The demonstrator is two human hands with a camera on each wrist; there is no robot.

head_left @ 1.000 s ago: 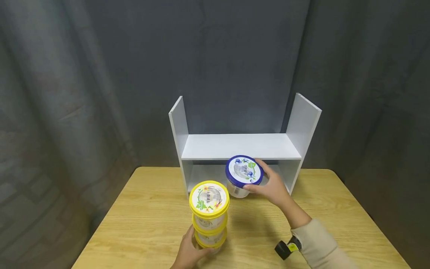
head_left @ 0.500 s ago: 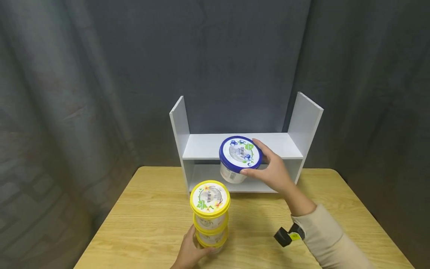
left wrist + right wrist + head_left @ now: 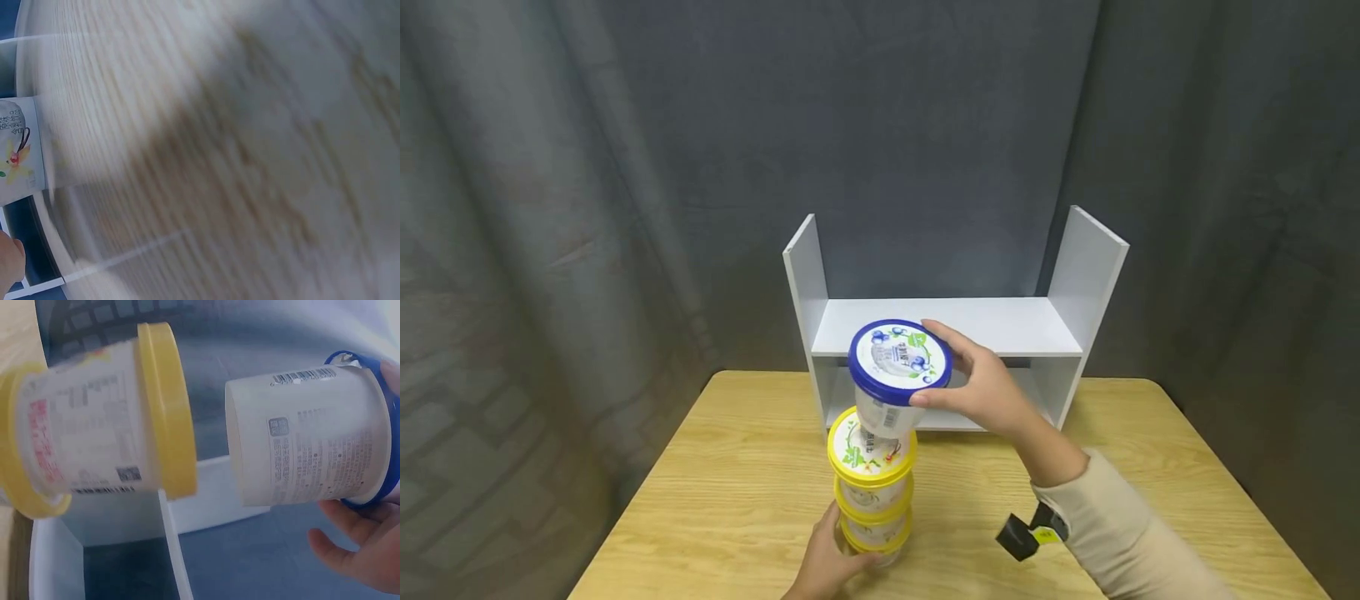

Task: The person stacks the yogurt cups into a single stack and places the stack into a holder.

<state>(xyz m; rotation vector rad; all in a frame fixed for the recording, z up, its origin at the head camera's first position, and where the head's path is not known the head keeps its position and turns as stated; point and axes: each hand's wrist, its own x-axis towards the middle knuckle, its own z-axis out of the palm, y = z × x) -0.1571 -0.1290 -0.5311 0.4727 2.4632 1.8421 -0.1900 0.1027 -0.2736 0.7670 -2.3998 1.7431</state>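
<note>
My right hand (image 3: 981,392) grips a white tub with a blue lid (image 3: 898,362) by the lid's rim, thumb at the front edge. Blueberries are printed on that lid. Below it stands a stack of yellow-lidded tubs (image 3: 871,483), upright on the table. In the right wrist view a gap separates the base of the blue-lidded tub (image 3: 306,437) from the top yellow lid (image 3: 167,409). My left hand (image 3: 823,560) holds the bottom tub of the stack, thumb at its front. A vanilla-flower label (image 3: 19,150) and a fingertip (image 3: 9,262) show in the left wrist view.
Behind the stack stands a white two-level shelf (image 3: 955,327) with tall side panels. The wooden table (image 3: 737,467) runs out to both sides, with grey curtains (image 3: 925,150) around it. A black wrist camera (image 3: 1021,536) hangs under my right sleeve.
My right hand first raised the blue-lidded tub from in front of the shelf, then brought it left and down over the stack. The left hand and the yellow-lidded tubs have stayed put.
</note>
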